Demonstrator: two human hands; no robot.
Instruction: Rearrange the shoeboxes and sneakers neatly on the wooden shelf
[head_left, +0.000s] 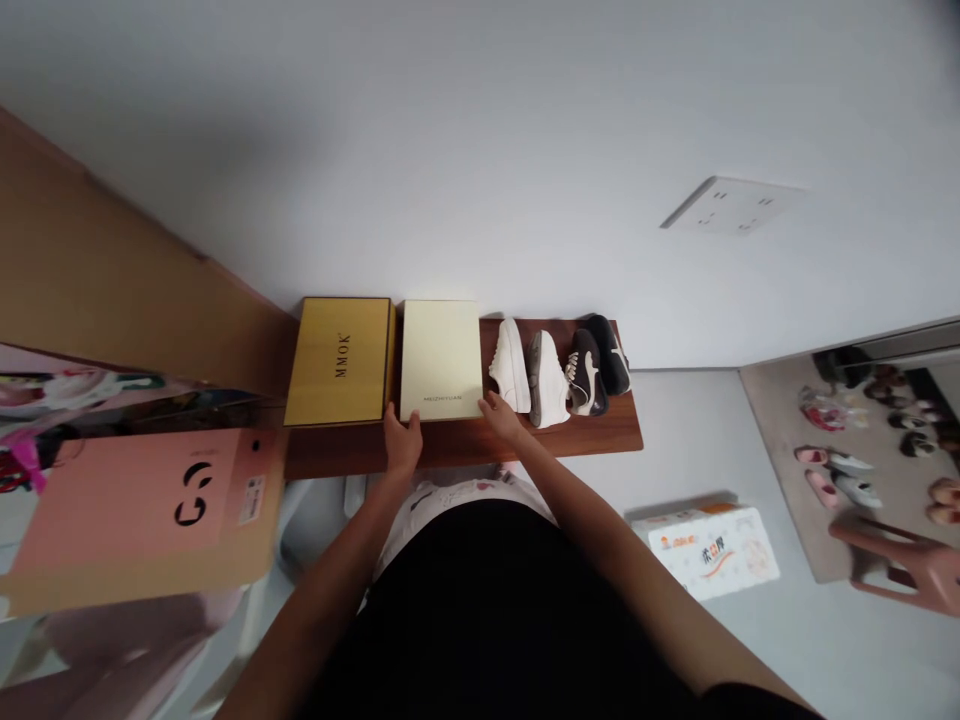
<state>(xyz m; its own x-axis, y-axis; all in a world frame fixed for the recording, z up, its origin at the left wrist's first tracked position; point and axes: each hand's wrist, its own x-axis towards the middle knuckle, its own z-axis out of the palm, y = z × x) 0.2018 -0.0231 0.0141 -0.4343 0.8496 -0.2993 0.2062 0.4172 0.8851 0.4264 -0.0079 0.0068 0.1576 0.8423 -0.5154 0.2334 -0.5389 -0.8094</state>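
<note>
A cream shoebox [441, 350] lettered MEIZHIYUAN sits on the dark wooden shelf top [465, 445], against the wall. My left hand [403, 438] grips its near left corner, thumb by the edge. At the near right corner, my right hand [501, 415] holds the box's side. Just left stands a yellow MMOK shoebox [341, 360] with dark edges, a narrow gap between the two. To the right are a pair of white sneakers [511, 365] and a pair of dark shoes [585, 372], set on the shelf.
A pink carton [142, 500] is at the left, beside a tall brown panel [127, 290]. A white tissue pack [712, 550] lies on the floor at right. Farther right are a pink stool [900, 560] and several shoes on a mat [780, 420]. A socket plate [735, 205] is on the wall.
</note>
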